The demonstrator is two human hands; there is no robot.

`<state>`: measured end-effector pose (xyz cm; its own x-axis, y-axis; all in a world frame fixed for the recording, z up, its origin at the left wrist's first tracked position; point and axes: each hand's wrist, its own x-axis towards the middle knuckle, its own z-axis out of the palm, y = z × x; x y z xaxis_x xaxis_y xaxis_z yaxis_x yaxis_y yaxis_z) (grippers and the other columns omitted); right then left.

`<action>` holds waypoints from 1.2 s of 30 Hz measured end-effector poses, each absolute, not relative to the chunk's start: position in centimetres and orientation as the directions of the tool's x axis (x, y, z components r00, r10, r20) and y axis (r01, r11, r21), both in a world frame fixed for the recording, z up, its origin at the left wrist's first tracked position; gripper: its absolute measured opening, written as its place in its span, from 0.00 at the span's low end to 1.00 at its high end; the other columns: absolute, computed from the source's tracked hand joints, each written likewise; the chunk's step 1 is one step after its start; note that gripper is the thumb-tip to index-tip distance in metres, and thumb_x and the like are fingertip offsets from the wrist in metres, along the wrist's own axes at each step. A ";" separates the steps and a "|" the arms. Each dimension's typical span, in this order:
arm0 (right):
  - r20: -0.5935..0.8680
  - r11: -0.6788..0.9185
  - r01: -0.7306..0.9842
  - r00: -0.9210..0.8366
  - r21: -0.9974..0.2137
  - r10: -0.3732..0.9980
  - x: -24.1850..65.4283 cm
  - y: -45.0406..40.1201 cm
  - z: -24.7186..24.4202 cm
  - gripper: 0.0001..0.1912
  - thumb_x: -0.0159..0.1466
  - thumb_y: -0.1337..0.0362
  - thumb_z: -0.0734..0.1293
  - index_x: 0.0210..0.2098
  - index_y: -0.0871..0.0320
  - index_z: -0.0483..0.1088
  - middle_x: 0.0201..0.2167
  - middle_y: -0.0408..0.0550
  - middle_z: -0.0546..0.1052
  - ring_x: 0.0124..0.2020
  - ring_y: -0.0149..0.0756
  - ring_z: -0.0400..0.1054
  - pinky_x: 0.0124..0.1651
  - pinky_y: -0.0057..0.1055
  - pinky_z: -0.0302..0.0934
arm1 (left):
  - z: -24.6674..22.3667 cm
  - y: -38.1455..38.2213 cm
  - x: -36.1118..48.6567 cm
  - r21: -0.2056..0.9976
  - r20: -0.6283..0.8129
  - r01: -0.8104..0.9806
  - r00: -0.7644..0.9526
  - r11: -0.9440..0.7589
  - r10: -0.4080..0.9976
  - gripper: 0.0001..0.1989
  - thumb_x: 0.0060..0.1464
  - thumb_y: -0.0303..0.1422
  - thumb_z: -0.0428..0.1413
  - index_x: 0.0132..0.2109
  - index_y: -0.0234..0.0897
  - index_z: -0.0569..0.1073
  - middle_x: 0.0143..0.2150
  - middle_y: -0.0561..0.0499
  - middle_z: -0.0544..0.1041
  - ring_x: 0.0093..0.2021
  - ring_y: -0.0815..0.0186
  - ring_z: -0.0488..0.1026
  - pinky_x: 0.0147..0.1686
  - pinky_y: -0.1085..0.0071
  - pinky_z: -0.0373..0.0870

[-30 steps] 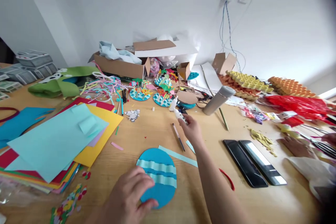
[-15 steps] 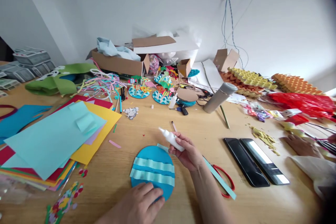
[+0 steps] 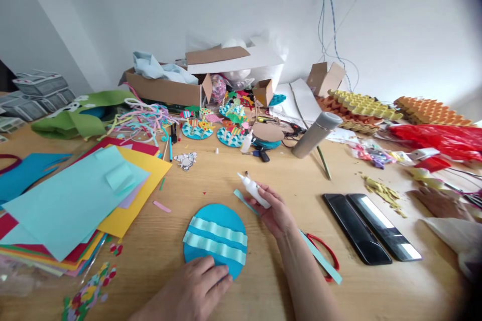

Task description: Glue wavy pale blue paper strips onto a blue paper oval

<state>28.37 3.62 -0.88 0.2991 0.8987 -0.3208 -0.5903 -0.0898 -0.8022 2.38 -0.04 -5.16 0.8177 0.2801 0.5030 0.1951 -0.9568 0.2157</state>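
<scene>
My left hand (image 3: pixel 198 283) lies on the near edge of a round blue disc (image 3: pixel 216 212), its fingers stretched out flat. Two wavy pale-turquoise paper strips (image 3: pixel 222 229) run across the disc. In my right hand (image 3: pixel 277 211) is a white glue bottle (image 3: pixel 253 189), held above the table to the right of the disc, with its nozzle pointing up and left. A loose turquoise strip (image 3: pixel 244 201) shows partly behind that hand. By my right forearm, a longer turquoise strip (image 3: pixel 322 256) lies across red-handled scissors (image 3: pixel 336 256), whose blades are hidden.
Coloured paper sheets (image 3: pixel 75 195) are stacked at left, near scattered paper dots (image 3: pixel 90 288). Two black phones (image 3: pixel 356 230) lie at right, beside another person's hand (image 3: pixel 442 202). Decorated discs (image 3: pixel 198 130), a second glue bottle (image 3: pixel 246 142) and a grey flask (image 3: pixel 317 135) stand farther back.
My right hand has moved slightly right, taking the glue bottle farther from the disc and exposing more of the loose strip. My left hand stays on the disc. The view has shifted a little.
</scene>
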 end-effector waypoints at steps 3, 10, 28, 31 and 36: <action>-0.305 -0.067 -0.584 0.320 -0.809 0.897 28.4 3.7 -1.0 0.18 0.47 0.61 0.78 0.36 0.56 0.75 0.33 0.43 0.78 0.25 0.29 0.70 0.35 0.29 0.71 | -4.4 0.5 1.8 0.263 0.460 0.194 0.836 -0.945 0.299 0.17 0.63 0.27 0.43 0.51 0.37 0.73 0.41 0.47 0.78 0.36 0.62 0.68 0.36 0.68 0.71; -0.258 0.017 -0.598 0.370 -0.801 0.892 27.9 3.7 -0.8 0.18 0.46 0.64 0.79 0.35 0.55 0.73 0.25 0.38 0.74 0.20 0.25 0.64 0.30 0.25 0.67 | -2.2 2.3 1.2 0.271 0.399 0.250 0.850 -0.930 0.344 0.19 0.59 0.18 0.42 0.48 0.36 0.72 0.40 0.50 0.78 0.37 0.63 0.69 0.38 0.70 0.71; -0.208 0.023 -0.709 0.238 -0.705 0.949 26.3 3.4 -0.5 0.19 0.51 0.62 0.77 0.42 0.57 0.76 0.25 0.39 0.73 0.20 0.23 0.60 0.26 0.24 0.64 | -2.2 5.0 -0.7 0.380 0.219 0.542 0.734 -0.749 0.643 0.21 0.52 0.12 0.42 0.39 0.38 0.72 0.40 0.49 0.71 0.42 0.62 0.69 0.40 0.66 0.70; -0.208 0.010 -0.700 0.225 -0.714 0.952 26.3 3.4 -0.6 0.19 0.52 0.62 0.77 0.43 0.57 0.76 0.26 0.39 0.73 0.21 0.23 0.60 0.26 0.23 0.62 | -1.9 5.1 -0.8 0.356 0.231 0.600 0.686 -0.716 0.690 0.19 0.51 0.13 0.42 0.37 0.37 0.72 0.39 0.48 0.71 0.42 0.60 0.70 0.41 0.63 0.71; -0.236 -0.038 -0.690 0.194 -0.723 0.952 26.6 3.2 -0.5 0.21 0.51 0.62 0.77 0.44 0.55 0.75 0.28 0.39 0.75 0.21 0.23 0.60 0.33 0.28 0.67 | -1.6 4.9 -0.7 0.377 0.279 0.696 0.544 -0.612 0.791 0.16 0.51 0.18 0.44 0.37 0.38 0.73 0.37 0.47 0.75 0.41 0.57 0.73 0.39 0.61 0.72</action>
